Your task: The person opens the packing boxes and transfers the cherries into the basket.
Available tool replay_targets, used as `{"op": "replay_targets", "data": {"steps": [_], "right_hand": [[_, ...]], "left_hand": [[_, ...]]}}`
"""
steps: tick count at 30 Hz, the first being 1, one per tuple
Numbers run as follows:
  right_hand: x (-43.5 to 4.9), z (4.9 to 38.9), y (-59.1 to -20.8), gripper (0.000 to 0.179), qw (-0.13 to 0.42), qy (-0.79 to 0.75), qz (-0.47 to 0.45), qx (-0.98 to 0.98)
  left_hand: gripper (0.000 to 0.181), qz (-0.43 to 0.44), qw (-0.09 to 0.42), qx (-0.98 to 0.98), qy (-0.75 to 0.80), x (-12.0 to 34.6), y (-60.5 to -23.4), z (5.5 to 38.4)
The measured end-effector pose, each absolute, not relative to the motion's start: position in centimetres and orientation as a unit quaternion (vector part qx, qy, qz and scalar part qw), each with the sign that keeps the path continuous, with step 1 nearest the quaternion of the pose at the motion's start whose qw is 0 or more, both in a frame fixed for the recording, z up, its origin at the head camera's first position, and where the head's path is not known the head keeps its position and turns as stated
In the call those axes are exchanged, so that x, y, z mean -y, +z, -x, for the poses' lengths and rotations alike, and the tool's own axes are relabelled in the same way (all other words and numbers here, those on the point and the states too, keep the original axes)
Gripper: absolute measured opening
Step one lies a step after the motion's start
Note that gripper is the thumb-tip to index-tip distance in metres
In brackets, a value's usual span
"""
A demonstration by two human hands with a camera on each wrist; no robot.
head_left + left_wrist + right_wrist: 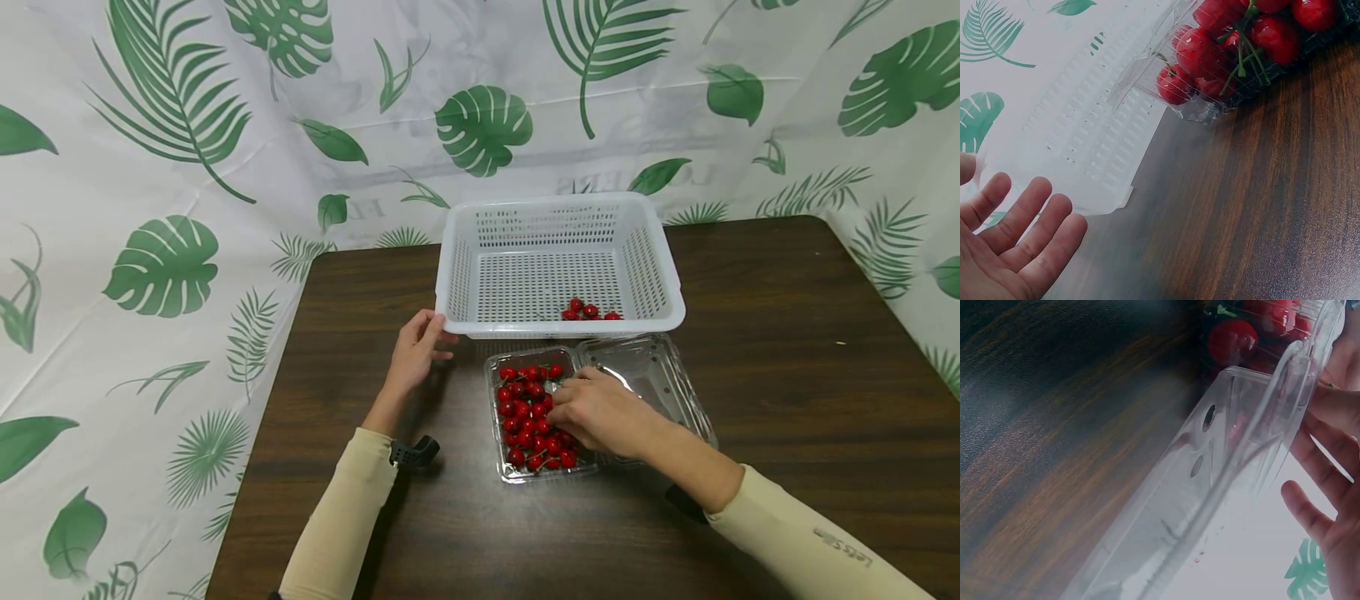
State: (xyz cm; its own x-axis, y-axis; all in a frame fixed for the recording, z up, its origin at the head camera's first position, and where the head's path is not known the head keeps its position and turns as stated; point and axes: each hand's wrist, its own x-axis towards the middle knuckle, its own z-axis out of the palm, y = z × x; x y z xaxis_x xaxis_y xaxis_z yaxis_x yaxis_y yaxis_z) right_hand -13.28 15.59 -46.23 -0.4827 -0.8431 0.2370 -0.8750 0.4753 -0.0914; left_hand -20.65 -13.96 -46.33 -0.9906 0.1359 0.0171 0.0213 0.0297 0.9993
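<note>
Many red cherries fill the clear box just before the white basket, long axis near-to-far, lid opened rightward. Picking seems in hand: right hand among them, grip hidden; left hand loose-fingered at basket's corner. Next calls for a gentle lift.

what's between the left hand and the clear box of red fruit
Only bare dark tabletop lies between the left hand and the clear box, as the head view shows.
</note>
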Motion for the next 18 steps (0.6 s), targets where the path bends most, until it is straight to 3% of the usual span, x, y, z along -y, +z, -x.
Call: {"op": "replay_targets", "data": {"steps": [8,18], "right_hand": [[-15.6,13.2,-45.8,0.012,0.100,0.127,-0.512,0.844],[-15.6,13.2,-44.9,0.019,0.097,0.157,-0.503,0.845]], "left_hand": [[0.030,-0.047,0.040,-0.715,0.697,14.4,-48.8,21.8],[0.025,-0.047,0.046,-0.715,0.696,13.9,-46.1,20.5]]}}
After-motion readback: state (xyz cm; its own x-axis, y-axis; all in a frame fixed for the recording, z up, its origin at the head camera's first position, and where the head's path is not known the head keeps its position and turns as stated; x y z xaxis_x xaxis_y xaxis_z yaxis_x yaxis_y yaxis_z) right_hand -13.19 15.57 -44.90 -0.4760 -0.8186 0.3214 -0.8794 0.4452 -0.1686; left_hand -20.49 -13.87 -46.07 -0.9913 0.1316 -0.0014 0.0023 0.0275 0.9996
